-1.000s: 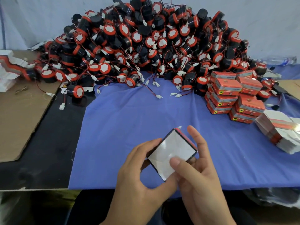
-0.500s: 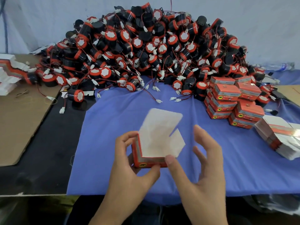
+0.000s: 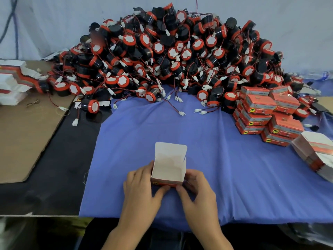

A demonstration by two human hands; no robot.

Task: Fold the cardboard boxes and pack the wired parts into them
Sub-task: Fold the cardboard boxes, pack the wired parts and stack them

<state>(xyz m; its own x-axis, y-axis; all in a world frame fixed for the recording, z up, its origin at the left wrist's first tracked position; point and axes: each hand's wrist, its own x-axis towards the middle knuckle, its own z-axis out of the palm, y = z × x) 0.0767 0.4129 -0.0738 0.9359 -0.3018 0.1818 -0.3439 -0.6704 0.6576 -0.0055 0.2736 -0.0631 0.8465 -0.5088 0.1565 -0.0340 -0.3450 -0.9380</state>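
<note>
Step in hand: folding. One box point(image 3: 168, 168) stands formed, with its mouth facing up and nothing visible inside.
Box position: near edge of the blue cloth point(image 3: 225, 168), in front of the person and well apart from the heap.
Lid flap point(image 3: 170, 150): upright on the far wall, not tucked.
Left hand point(image 3: 140, 188): fingers curl round the box's left wall, thumb presses the low front edge. It grips the box.
Right hand point(image 3: 196, 190): mirrors it on the right wall, thumb meeting the other at the front edge. It also grips the box; its fingertips are partly hidden behind the box.
Bottom closure: hidden, so whether it is locked cannot be told.
Wired parts point(image 3: 171, 60): big tangled heap across the far side of the cloth; none in the box, none in hand.
Packed boxes point(image 3: 261, 109): stacked to the right, beside the heap.
Flat blanks point(image 3: 317, 152): stack at the right edge.
Progress, judged: early, since the heap far outweighs the packed stack.
Next move calls for: one hand steadying the box while the other reaches to the heap's front edge.
Risk, judged: the wires interlace, so lifting one part may drag its neighbours. The wire also needs coiling in before the flap can close.
</note>
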